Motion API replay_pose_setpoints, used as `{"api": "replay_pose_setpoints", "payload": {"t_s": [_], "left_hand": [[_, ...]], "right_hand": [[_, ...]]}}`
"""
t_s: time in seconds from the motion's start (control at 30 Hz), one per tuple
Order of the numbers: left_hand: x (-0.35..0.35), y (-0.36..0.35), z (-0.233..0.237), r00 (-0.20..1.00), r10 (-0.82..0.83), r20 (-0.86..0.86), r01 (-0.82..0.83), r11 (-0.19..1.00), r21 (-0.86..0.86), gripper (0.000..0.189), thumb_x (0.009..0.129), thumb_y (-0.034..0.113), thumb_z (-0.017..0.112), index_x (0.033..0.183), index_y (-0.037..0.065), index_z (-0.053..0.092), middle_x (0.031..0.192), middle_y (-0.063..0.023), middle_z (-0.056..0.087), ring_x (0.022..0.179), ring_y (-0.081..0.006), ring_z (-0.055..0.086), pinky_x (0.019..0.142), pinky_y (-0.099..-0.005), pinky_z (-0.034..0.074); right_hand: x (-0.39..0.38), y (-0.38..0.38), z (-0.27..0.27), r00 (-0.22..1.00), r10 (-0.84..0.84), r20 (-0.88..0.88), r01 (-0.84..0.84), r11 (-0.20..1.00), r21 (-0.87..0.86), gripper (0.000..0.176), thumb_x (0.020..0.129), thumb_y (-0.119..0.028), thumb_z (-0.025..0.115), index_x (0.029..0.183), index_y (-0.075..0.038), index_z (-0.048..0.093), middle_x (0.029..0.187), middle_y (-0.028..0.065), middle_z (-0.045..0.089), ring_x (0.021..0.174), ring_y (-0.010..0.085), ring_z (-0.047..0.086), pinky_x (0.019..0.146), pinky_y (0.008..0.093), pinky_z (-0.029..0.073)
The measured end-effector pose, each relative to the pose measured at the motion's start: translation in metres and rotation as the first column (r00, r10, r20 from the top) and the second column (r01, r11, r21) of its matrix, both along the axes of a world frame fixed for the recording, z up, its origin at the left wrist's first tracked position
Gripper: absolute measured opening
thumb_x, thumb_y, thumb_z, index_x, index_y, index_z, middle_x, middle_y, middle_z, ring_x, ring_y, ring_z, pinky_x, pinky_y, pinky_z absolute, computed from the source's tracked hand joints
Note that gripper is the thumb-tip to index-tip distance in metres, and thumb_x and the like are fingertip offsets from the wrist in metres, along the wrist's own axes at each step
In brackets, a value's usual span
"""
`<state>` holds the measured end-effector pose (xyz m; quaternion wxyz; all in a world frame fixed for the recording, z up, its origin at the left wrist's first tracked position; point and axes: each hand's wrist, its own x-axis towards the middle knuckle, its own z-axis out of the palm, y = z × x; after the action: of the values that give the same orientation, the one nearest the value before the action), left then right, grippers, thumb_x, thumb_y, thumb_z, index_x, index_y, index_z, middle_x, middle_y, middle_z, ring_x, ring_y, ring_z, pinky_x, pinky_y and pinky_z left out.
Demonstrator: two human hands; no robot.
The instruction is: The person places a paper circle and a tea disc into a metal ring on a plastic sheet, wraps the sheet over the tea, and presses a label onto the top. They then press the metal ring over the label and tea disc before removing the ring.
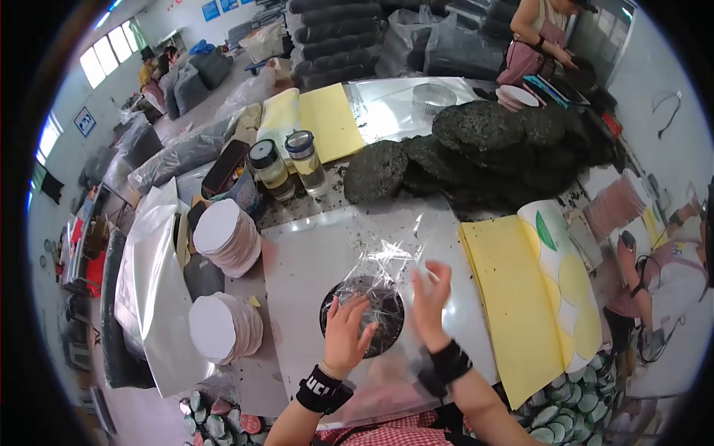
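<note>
A round black disc lies on the grey metal sheet in front of me, partly under crinkled clear plastic film. My left hand rests over the disc's left side with its fingers spread, touching the film or just above it. Raised at the disc's right is my right hand, its fingers apart and slightly curled, near the film's edge. Both wrists wear black bands. Whether the film touches the right fingers cannot be made out.
Stacks of white round sheets stand at the left, jars behind. Dark rough discs pile up at the back right. Yellow sheets lie right. A co-worker stands at the back right; another person is at the far right.
</note>
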<state>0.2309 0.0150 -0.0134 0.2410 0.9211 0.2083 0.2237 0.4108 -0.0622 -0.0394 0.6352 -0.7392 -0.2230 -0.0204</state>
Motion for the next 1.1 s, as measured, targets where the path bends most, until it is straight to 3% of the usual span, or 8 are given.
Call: {"api": "replay_pose_setpoints", "payload": {"t_s": [0.13,0.2,0.3,0.43,0.67,0.8,0.93,1.1], "left_hand": [[-0.003,-0.009,0.001,0.973,0.178,0.147,-0.081,0.859,-0.505,0.092,0.081,0.052,0.074,0.145,-0.001,0.035,0.130,-0.0190,0.057,0.125,-0.0304,0.055,0.112,-0.0478,0.035],[-0.009,-0.005,0.000,0.931,0.264,0.254,-0.070,0.810,-0.583,0.110,0.072,0.053,0.083,0.149,-0.001,0.026,0.130,-0.0175,0.053,0.121,-0.0281,0.056,0.106,-0.0441,0.042],[-0.017,0.011,-0.001,0.851,0.148,0.504,0.101,0.895,-0.434,0.061,0.083,0.028,0.078,0.129,-0.001,0.052,0.121,-0.0136,0.054,0.117,-0.0301,0.053,0.102,-0.0436,0.044],[0.006,-0.009,0.002,0.977,0.214,-0.011,-0.215,0.976,-0.021,0.024,0.084,0.009,0.064,0.105,-0.002,0.058,0.116,-0.0162,0.058,0.116,-0.0347,0.052,0.103,-0.0475,0.043],[-0.001,-0.013,0.024,0.975,0.098,0.200,-0.038,0.958,-0.284,0.056,0.080,0.007,0.062,0.132,-0.005,0.047,0.139,-0.0223,0.048,0.131,-0.0428,0.043,0.115,-0.0482,0.031],[-0.004,-0.013,0.007,0.958,-0.133,-0.253,0.142,0.990,0.018,0.070,0.087,0.021,0.062,0.145,-0.007,0.038,0.153,-0.0238,0.038,0.145,-0.0381,0.031,0.119,-0.0513,0.020],[0.005,-0.022,0.014,0.934,-0.066,-0.350,0.097,0.993,0.073,0.069,0.089,0.028,0.063,0.144,-0.007,0.040,0.153,-0.0221,0.039,0.146,-0.0348,0.031,0.120,-0.0504,0.019],[0.006,-0.021,0.017,0.923,-0.084,-0.375,0.113,0.992,0.058,0.069,0.089,0.030,0.063,0.144,-0.007,0.041,0.154,-0.0212,0.038,0.146,-0.0339,0.031,0.120,-0.0497,0.018]], "right_hand": [[0.016,0.066,0.002,0.675,0.580,-0.456,-0.360,0.799,0.482,0.051,0.092,-0.035,0.065,0.129,-0.003,0.051,0.109,0.0162,0.063,0.099,0.0331,0.061,0.087,0.0432,0.048],[-0.016,0.048,0.048,0.568,0.742,0.357,-0.788,0.615,-0.024,0.046,0.097,-0.039,0.058,0.127,-0.003,0.056,0.104,0.0139,0.064,0.095,0.0319,0.061,0.084,0.0395,0.049],[-0.026,0.019,0.031,0.325,0.783,0.530,-0.872,0.465,-0.154,0.030,0.098,-0.028,0.057,0.114,-0.003,0.062,0.098,0.0145,0.064,0.091,0.0316,0.061,0.080,0.0364,0.050],[-0.039,0.006,0.036,0.846,0.531,-0.043,-0.532,0.846,-0.011,0.009,0.087,-0.006,0.064,0.095,-0.003,0.064,0.098,0.0120,0.065,0.097,0.0296,0.061,0.080,0.0391,0.053],[-0.051,-0.008,0.005,0.633,0.746,0.209,-0.561,0.627,-0.540,0.017,0.081,-0.007,0.058,0.095,-0.003,0.066,0.097,0.0142,0.064,0.093,0.0343,0.061,0.081,0.0420,0.052],[-0.016,-0.032,0.011,0.449,0.854,0.264,-0.738,0.521,-0.429,0.020,0.079,-0.004,0.061,0.098,0.001,0.065,0.095,0.0155,0.066,0.089,0.0338,0.063,0.078,0.0415,0.053],[0.112,-0.110,0.032,0.855,0.339,0.393,-0.078,0.833,-0.548,0.021,0.088,-0.007,0.064,0.107,0.000,0.066,0.096,0.0145,0.069,0.092,0.0340,0.066,0.081,0.0410,0.054],[0.291,-0.179,-0.014,0.413,0.167,0.896,0.623,0.666,-0.411,0.024,0.091,-0.023,0.065,0.105,-0.004,0.071,0.100,0.0166,0.070,0.093,0.0372,0.065,0.081,0.0441,0.054]]}}
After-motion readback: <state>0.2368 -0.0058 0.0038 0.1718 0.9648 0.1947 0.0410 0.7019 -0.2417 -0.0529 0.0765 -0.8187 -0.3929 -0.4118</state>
